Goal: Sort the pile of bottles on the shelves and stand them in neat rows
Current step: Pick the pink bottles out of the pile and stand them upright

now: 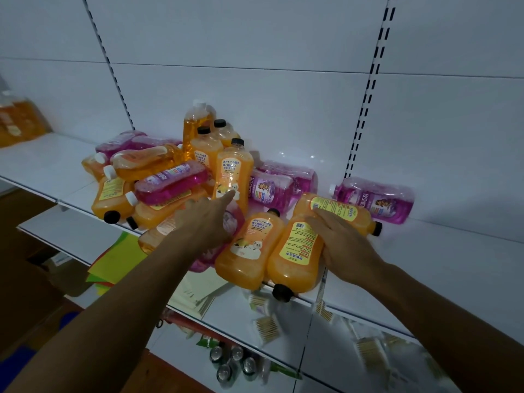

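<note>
An orange bottle (295,256) lying cap-outward at the front edge of the white shelf (425,268) is grasped by the right grip (343,245). The left grip (207,219) is held released, fingers extended toward an upright orange bottle (234,173) in the pile of orange and purple bottles (170,180).

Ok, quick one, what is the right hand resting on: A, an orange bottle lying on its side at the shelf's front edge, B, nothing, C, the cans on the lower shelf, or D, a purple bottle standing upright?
A: the right hand lies on the lying orange bottle, whose black cap overhangs the shelf edge.
</note>
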A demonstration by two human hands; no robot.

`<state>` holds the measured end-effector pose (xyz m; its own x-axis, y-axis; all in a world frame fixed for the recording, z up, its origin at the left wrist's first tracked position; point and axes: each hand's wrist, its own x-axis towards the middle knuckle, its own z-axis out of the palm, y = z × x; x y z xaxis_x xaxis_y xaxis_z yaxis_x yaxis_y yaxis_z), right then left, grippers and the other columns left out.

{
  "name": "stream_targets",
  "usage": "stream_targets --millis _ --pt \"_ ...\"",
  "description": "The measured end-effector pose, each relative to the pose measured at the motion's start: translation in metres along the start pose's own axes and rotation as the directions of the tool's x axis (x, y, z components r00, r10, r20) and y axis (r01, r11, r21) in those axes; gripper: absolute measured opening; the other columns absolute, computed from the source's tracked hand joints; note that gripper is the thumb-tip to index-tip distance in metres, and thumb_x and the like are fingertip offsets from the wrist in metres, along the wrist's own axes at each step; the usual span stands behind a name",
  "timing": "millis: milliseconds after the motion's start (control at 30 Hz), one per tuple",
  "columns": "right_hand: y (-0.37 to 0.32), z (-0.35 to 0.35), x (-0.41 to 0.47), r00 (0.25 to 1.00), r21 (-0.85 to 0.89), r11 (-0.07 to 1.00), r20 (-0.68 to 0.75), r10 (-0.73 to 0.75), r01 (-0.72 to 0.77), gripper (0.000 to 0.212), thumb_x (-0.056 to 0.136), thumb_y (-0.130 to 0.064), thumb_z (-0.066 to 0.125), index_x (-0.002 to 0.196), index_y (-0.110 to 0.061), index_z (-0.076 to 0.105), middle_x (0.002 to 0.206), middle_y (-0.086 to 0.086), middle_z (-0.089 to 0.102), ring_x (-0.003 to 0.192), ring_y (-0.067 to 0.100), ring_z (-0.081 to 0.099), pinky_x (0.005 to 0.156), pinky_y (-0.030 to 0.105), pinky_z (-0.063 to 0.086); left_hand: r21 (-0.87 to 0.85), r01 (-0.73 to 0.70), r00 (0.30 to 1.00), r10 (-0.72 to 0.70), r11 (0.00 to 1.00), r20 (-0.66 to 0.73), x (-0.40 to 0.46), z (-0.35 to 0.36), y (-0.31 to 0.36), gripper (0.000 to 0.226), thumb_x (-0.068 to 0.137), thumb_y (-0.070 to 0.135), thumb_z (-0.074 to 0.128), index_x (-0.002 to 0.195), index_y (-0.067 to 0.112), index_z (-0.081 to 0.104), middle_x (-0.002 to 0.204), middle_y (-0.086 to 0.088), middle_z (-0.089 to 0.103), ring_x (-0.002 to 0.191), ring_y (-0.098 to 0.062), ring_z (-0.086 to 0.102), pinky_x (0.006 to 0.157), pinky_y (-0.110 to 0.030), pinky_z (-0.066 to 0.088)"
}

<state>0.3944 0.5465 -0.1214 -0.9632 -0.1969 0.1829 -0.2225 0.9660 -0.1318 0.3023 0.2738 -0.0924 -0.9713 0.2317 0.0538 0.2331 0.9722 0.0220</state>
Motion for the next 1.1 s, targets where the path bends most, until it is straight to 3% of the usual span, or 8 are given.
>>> stream_targets --millis 267,367,500,567,700,833,967,1100 --pt "0.005 -0.008 -0.003 0.994 0.21 0.975 -0.072 0.085 -0.069 0.057 0.097 -0.024 0.053 0.149 -0.024 0.029 0.156 -0.001 0.026 0.142 0.022 0.026 0.112 0.043 0.032 -0.11 -0.032 0.999 0.028 0.993 -0.043 -0.006 -0.03 0.015 0.081 0.081 0.042 0.071 0.147 0.035 0.026 0.142 -0.017 0.042 0.123 -0.037 0.049 0.09 -0.048 0.05" --pt "0.003 -0.014 -0.006 0.984 0.33 0.942 -0.14 0.11 -0.059 0.054 0.097 -0.02 0.053 0.147 -0.022 0.033 0.153 -0.001 0.031 0.139 0.02 0.032 0.108 0.039 0.036 -0.139 -0.079 0.993 0.066 0.987 -0.097 -0.004 -0.053 0.018 0.081 0.08 0.039 0.073 0.147 0.029 0.031 0.14 -0.014 0.049 0.119 -0.033 0.055 0.084 -0.042 0.052" --pt "-0.01 -0.027 -0.008 0.973 0.597 0.801 -0.157 0.169 -0.043 0.051 0.095 -0.025 0.058 0.142 -0.024 0.039 0.145 -0.002 0.042 0.128 0.018 0.045 0.094 0.032 0.049 -0.321 -0.071 0.986 0.018 0.944 -0.165 0.014 -0.098 0.023 0.063 0.084 0.025 0.071 0.142 0.023 0.044 0.132 -0.017 0.056 0.103 -0.029 0.06 0.079 -0.038 0.048" --pt "-0.023 -0.03 -0.001 0.982 0.691 0.72 -0.085 0.171 -0.066 0.057 0.094 -0.034 0.058 0.145 -0.024 0.034 0.148 -0.002 0.04 0.131 0.017 0.043 0.098 0.034 0.046 -0.339 -0.049 0.992 0.007 0.94 -0.123 0.025 -0.101 0.031 0.055 0.088 0.019 0.067 0.139 0.018 0.047 0.129 -0.018 0.058 0.106 -0.03 0.059 0.082 -0.037 0.046" --pt "-0.044 -0.019 0.01 0.996 0.58 0.81 0.032 0.083 -0.086 0.071 0.093 -0.049 0.054 0.15 -0.023 0.022 0.155 0.002 0.031 0.14 0.021 0.032 0.11 0.042 0.035 -0.321 0.015 0.995 0.016 0.947 0.096 0.019 -0.044 0.047 0.065 0.089 0.049 0.057 0.142 0.015 0.04 0.137 -0.016 0.051 0.119 -0.032 0.053 0.092 -0.04 0.047" --pt "-0.05 -0.009 0.01 1.0 0.415 0.91 0.019 0.015 -0.021 0.07 0.092 -0.049 0.054 0.149 -0.019 0.028 0.152 0.003 0.036 0.14 0.022 0.032 0.113 0.043 0.03 -0.331 0.058 0.997 -0.038 0.942 0.064 0.013 -0.025 0.034 0.083 0.073 0.052 0.075 0.14 0.015 0.042 0.131 -0.014 0.057 0.111 -0.029 0.058 0.085 -0.037 0.05" --pt "-0.046 -0.011 0.011 1.0 0.43 0.903 0.001 0.03 -0.027 0.065 0.092 -0.046 0.056 0.146 -0.019 0.032 0.148 0.003 0.042 0.136 0.021 0.038 0.109 0.04 0.034 -0.288 0.005 0.999 0.006 0.958 0.036 0.021 -0.031 0.043 0.075 0.071 0.047 0.079 0.132 0.014 0.051 0.118 -0.011 0.063 0.093 -0.023 0.063 0.07 -0.032 0.051" --pt "-0.041 -0.004 0.011 0.999 0.41 0.912 -0.04 0.036 -0.017 0.059 0.09 -0.047 0.058 0.139 -0.018 0.041 0.137 0.002 0.051 0.126 0.022 0.046 0.102 0.038 0.041 -0.303 -0.017 0.999 0.027 0.953 0.027 0.026 -0.044 0.05 0.071 0.07 0.042 0.081 0.127 0.009 0.054 0.105 -0.013 0.066 0.079 -0.023 0.065 0.069 -0.037 0.058"
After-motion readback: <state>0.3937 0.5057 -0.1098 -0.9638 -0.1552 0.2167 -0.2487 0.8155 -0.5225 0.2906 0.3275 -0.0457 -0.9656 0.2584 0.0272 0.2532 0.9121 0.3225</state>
